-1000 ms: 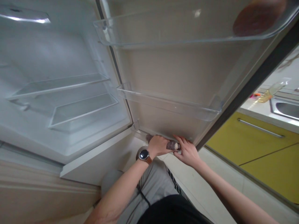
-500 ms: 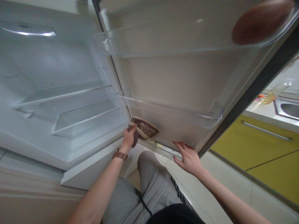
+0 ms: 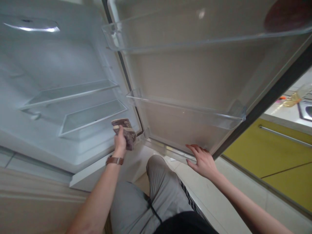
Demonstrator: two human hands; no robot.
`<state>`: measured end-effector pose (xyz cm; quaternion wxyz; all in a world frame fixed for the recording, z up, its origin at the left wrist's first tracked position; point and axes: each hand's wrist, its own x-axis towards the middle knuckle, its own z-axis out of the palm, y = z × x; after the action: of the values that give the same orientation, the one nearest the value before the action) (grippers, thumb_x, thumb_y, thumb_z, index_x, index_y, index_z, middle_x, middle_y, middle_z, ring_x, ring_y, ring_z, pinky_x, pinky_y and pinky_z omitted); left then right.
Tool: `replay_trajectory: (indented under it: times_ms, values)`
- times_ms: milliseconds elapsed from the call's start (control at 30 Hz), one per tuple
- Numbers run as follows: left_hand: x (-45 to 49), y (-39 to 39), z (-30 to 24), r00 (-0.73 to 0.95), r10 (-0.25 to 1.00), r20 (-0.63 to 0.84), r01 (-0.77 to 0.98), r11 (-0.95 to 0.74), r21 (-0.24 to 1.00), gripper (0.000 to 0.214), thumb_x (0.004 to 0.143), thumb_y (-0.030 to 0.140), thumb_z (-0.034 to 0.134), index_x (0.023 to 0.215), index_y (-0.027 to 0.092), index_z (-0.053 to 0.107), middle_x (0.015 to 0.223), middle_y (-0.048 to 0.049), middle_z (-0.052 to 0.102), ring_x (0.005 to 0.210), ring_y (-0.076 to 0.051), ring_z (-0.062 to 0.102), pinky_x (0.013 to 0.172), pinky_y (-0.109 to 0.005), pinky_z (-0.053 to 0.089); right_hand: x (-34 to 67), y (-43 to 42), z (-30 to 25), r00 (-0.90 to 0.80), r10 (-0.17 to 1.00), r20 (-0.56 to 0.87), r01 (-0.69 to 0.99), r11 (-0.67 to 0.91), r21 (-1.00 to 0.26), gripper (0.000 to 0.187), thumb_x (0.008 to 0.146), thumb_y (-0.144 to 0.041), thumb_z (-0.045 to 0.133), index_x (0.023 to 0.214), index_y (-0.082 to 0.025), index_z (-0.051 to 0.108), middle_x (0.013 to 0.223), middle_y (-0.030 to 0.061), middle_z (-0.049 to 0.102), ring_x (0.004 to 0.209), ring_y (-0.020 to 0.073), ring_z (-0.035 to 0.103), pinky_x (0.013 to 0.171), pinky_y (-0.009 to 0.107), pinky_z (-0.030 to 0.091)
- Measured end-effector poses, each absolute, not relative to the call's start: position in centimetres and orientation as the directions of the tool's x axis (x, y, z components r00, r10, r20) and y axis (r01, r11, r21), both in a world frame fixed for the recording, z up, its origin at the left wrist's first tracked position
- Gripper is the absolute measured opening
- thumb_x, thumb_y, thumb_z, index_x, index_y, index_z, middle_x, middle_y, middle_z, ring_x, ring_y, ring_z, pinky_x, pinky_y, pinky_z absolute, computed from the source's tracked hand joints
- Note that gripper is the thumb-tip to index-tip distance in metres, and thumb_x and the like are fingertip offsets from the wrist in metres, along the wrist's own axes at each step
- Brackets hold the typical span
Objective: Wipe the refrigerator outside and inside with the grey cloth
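An open fridge fills the view, with its white inner compartment (image 3: 48, 97) on the left and its door (image 3: 185, 78) swung out to the right. My left hand (image 3: 120, 140), with a brown-strapped watch on the wrist, is closed on a brown patterned cloth (image 3: 126, 129) held up in front of the compartment's lower right corner. My right hand (image 3: 203, 161) rests with fingers stretched out on the bottom edge of the door, beside the lowest door bin (image 3: 168, 150).
Two glass shelves (image 3: 73, 91) sit inside the compartment. Clear door bins (image 3: 190, 113) run across the door; a dark round thing (image 3: 285, 14) lies in the top one. Yellow cabinets (image 3: 273, 152) and a counter with a sink (image 3: 305, 110) stand at right. My grey-trousered knee (image 3: 158, 185) is below.
My left hand has carried the cloth from the bottom door bin leftward and up to the compartment's front. My right hand let go of the cloth and stays on the door's bottom edge.
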<state>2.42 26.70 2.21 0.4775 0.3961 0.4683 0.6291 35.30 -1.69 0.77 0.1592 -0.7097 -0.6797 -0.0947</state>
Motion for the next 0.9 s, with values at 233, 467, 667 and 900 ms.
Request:
replay_trajectory:
  times_ms: [233,467,667,900]
  values:
    - [8.8,23.2,-2.9,-0.156,0.988,0.006,-0.053,-0.015,0.999,0.050,0.090,0.063,0.061,0.098,0.016,0.073,0.096,-0.0108,0.078,0.100,-0.027,0.074,0.095,-0.040,0.057,34.8,-1.8,1.0,0.062,0.942,0.330,0.995,-0.032,-0.095,0.056,0.095,-0.044,0.055,0.148,-0.024,0.049,0.137,0.0104,0.064,0.107,0.0274,0.067,0.093,0.040,0.048]
    - [6.1,22.1,-5.2,-0.128,0.985,-0.118,-0.129,0.102,0.986,0.063,0.083,0.074,0.061,0.101,0.015,0.071,0.090,-0.0095,0.077,0.093,-0.024,0.075,0.087,-0.036,0.059,35.1,-1.7,0.9,0.060,0.936,0.347,0.995,-0.029,-0.095,0.055,0.094,-0.043,0.056,0.146,-0.024,0.051,0.135,0.0099,0.065,0.103,0.0271,0.068,0.090,0.040,0.049]
    - [6.5,23.1,-3.1,-0.108,0.992,-0.058,-0.173,0.039,0.984,0.063,0.084,0.074,0.059,0.102,0.015,0.071,0.091,-0.0085,0.077,0.086,-0.023,0.075,0.081,-0.034,0.059,34.8,-1.8,0.7,0.058,0.937,0.345,0.995,-0.026,-0.095,0.055,0.095,-0.044,0.054,0.147,-0.025,0.049,0.137,0.0096,0.064,0.105,0.0268,0.068,0.091,0.039,0.048]
    - [7.3,23.1,-3.4,-0.146,0.987,0.070,-0.068,-0.081,0.994,0.059,0.084,0.070,0.061,0.103,0.015,0.072,0.106,-0.0111,0.078,0.103,-0.025,0.073,0.094,-0.036,0.056,34.8,-1.8,0.5,0.058,0.937,0.345,0.995,-0.027,-0.093,0.055,0.095,-0.044,0.055,0.146,-0.025,0.049,0.136,0.0101,0.064,0.105,0.0272,0.068,0.091,0.039,0.048]
